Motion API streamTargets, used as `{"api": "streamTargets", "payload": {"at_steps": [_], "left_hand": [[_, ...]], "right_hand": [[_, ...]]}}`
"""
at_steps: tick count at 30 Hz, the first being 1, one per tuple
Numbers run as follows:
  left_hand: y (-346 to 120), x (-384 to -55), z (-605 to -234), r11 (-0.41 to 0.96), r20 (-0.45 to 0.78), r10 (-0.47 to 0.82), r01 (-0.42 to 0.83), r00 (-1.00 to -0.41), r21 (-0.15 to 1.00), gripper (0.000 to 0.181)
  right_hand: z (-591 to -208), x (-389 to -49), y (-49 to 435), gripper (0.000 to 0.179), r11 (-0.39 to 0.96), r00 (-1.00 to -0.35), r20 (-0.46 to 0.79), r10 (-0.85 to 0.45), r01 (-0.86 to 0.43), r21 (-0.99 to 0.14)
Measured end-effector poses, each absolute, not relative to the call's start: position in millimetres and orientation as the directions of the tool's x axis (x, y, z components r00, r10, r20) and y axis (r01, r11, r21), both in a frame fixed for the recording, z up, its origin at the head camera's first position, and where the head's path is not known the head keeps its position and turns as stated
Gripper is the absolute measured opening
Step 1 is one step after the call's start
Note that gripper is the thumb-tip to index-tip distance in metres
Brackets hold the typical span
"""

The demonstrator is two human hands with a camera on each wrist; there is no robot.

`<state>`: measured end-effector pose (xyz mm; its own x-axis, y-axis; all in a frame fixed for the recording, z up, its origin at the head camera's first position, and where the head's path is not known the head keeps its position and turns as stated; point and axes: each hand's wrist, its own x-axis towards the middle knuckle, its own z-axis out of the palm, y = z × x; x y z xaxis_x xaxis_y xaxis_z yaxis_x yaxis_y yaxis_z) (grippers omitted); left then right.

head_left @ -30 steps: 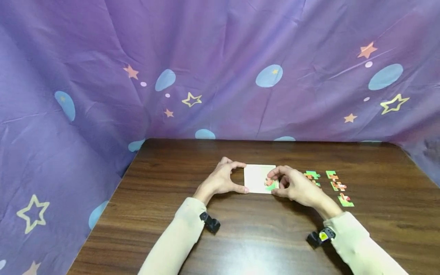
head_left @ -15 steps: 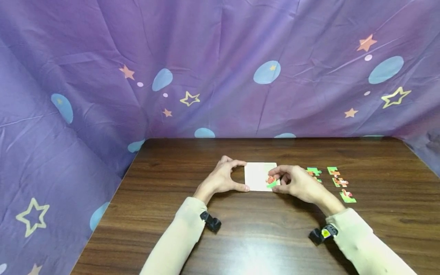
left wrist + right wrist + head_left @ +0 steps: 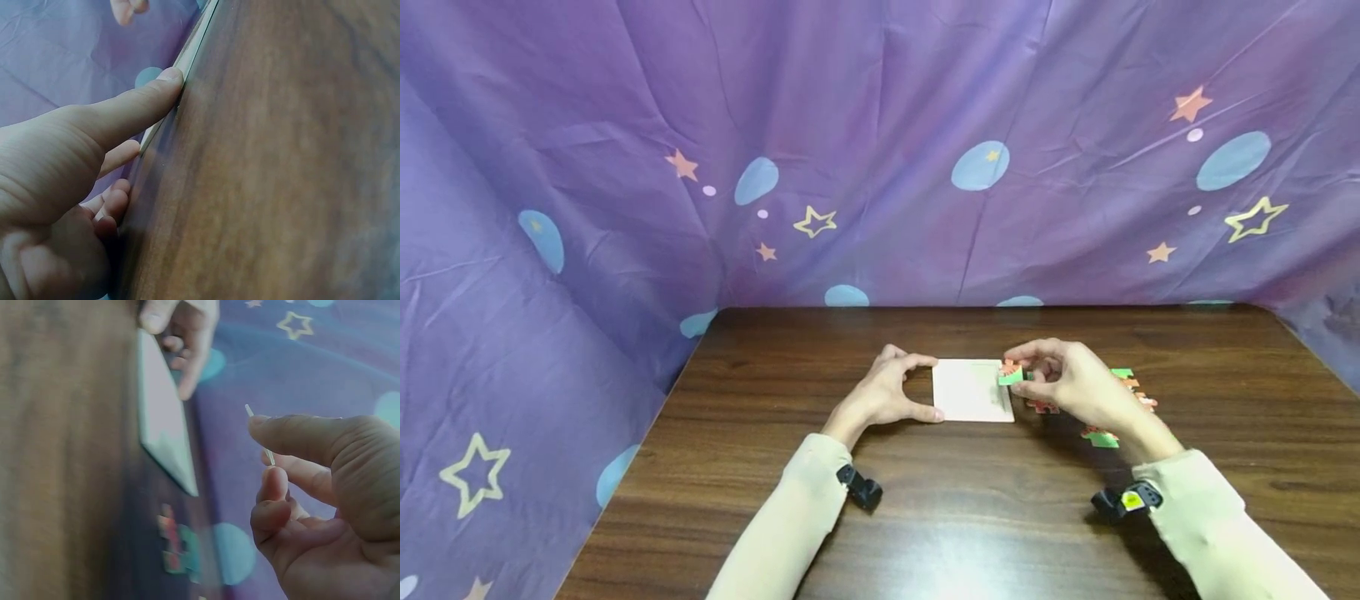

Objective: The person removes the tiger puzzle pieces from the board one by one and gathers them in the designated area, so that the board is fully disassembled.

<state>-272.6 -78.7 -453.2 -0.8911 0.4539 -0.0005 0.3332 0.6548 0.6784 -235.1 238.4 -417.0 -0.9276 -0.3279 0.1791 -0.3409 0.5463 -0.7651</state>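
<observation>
A flat white puzzle board lies on the table in the head view. My left hand holds its left side, thumb at the near corner and index finger at the far one; the left wrist view shows the thumb against the board's thin edge. Over the board's right edge, my right hand pinches a green and orange jigsaw piece between thumb and fingers. In the right wrist view that piece appears edge-on, apart from the board.
More jigsaw pieces lie right of the board, partly hidden by the right hand and wrist: an orange one, a green and red one and several others farther right. A purple patterned curtain hangs behind the brown wooden table.
My right hand has lifted the jigsaw piece from the board's near right corner and moved it away and rightward. The left hand stays on the board.
</observation>
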Motion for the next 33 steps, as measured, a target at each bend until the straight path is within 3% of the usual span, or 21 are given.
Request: {"api": "streamTargets", "payload": {"at_steps": [19,33], "left_hand": [[-80,-273,-456,0.643,0.016,0.458,0.343,-0.889,0.684,0.091],[-79,-271,-452,0.646,-0.006,0.458,0.329,-0.889,0.689,0.094]], "right_hand": [[-375,-214,282,0.04,0.616,-0.922,0.296,-0.25,-0.387,-0.687],[-396,-195,299,0.05,0.638,-0.892,0.342,-0.295,-0.451,-0.625]]}}
